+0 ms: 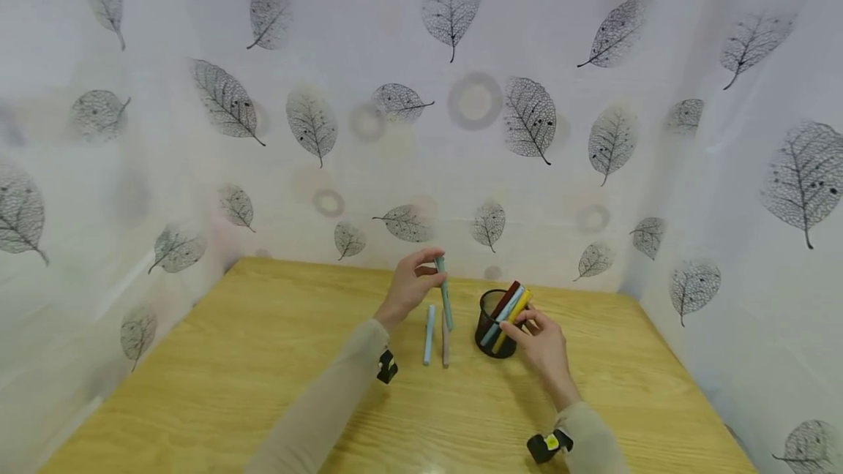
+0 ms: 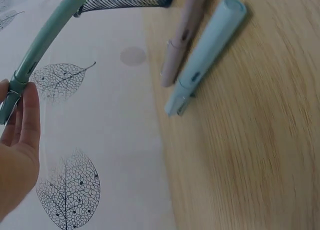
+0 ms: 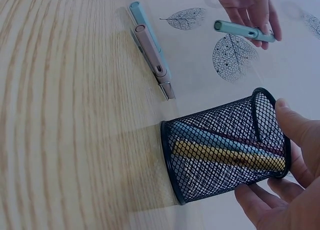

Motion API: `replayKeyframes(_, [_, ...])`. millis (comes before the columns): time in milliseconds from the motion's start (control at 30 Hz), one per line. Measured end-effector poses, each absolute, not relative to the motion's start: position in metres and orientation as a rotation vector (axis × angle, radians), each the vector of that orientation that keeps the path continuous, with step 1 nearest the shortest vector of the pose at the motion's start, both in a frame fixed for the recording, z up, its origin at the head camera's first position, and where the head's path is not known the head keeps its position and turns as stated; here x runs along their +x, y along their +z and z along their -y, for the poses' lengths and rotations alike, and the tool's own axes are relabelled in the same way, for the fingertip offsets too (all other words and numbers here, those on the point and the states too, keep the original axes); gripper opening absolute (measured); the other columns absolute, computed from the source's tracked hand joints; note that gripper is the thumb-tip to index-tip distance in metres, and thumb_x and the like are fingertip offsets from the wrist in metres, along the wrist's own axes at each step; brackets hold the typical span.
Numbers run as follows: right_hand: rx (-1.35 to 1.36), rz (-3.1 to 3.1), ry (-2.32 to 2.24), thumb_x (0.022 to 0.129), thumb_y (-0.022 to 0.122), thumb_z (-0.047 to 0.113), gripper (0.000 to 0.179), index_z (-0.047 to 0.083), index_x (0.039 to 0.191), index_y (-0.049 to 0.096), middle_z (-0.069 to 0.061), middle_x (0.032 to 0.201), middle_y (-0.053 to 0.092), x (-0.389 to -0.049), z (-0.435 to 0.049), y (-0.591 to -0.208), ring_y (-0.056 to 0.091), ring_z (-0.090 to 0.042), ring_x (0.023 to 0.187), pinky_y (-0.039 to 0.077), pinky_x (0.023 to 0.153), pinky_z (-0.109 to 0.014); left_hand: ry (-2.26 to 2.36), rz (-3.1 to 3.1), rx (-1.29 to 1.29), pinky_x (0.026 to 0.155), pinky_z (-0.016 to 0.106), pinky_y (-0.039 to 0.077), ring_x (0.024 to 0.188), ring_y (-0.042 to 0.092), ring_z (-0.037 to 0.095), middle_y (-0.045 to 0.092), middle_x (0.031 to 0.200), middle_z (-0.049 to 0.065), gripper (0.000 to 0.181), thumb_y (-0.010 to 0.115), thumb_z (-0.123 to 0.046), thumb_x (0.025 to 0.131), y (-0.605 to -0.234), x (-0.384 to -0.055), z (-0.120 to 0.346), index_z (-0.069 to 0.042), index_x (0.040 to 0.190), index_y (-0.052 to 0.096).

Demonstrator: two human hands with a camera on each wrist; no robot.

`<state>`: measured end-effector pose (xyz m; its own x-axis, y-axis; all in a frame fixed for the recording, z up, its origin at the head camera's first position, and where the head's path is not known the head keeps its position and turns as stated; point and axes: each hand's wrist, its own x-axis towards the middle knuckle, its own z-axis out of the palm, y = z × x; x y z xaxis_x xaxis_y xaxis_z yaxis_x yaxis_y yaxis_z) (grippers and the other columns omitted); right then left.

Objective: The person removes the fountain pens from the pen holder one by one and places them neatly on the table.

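In the head view my left hand (image 1: pixel 408 289) pinches a green pen (image 1: pixel 446 297) near its upper end, holding it up with its lower end slanting down. Below it, a light blue pen (image 1: pixel 429 335) and a greyish-pink pen (image 1: pixel 446 351) lie side by side on the table. To their right stands a black mesh pen holder (image 3: pixel 215 182); a dark red pen (image 1: pixel 505 300), a light blue one and a yellow pen (image 1: pixel 523 303) lean inside it. My right hand (image 1: pixel 543 346) grips the holder near its rim, thumb on one side and fingers on the other.
The wooden table (image 1: pixel 217 364) ends at a pale curtain (image 1: pixel 369 181) printed with dark leaves, close behind the pen holder. More curtain hangs along both sides. A small black camera is strapped to each wrist.
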<state>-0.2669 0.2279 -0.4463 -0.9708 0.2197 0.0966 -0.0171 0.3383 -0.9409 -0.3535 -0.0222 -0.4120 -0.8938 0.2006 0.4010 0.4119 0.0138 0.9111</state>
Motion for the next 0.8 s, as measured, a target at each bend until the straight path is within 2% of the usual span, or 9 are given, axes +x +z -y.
replayKeyframes(167, [-0.185,2.399,1.684,0.085,0.078,0.028,0.04,-0.001,0.103,0.057,-0.017,0.158,0.031,-0.267,-0.229,-0.448,0.041,-0.039,0.138,0.047,0.104,-0.048,-1.979,2.157,-0.694,0.076,0.041,0.061,0.09,0.068,0.027,0.064,0.116,0.02,0.035,0.068,0.004,0.088,-0.413,-0.355,0.028,-0.004,0.122,0.064])
replayKeyframes(267, [-0.189,2.398,1.684,0.085,0.078,0.029,0.041,-0.002,0.104,0.057,-0.016,0.158,0.031,-0.268,-0.23,-0.449,0.041,-0.039,0.138,0.047,0.104,-0.048,-2.003,2.181,-0.696,0.077,0.041,0.061,0.09,0.068,0.026,0.064,0.116,0.019,0.033,0.068,0.004,0.088,-0.415,-0.357,0.031,-0.005,0.12,0.064])
replayKeyframes(500, [-0.181,2.403,1.682,0.085,0.078,0.028,0.043,-0.003,0.104,0.056,-0.016,0.158,0.031,-0.267,-0.229,-0.448,0.041,-0.039,0.139,0.047,0.104,-0.048,-2.07,2.258,-0.653,0.074,0.04,0.062,0.095,0.066,0.041,0.061,0.115,0.021,0.032,0.066,0.005,0.089,-0.422,-0.363,0.04,-0.002,0.12,0.062])
replayKeyframes(800, [-0.179,2.401,1.677,0.087,0.076,0.024,0.036,-0.001,0.102,0.057,-0.017,0.158,0.031,-0.266,-0.228,-0.445,0.041,-0.04,0.138,0.047,0.104,-0.048,-2.194,2.422,-0.603,0.08,0.037,0.061,0.089,0.067,0.022,0.057,0.122,0.021,0.047,0.067,0.011,0.084,-0.429,-0.368,0.053,0.002,0.129,0.054])
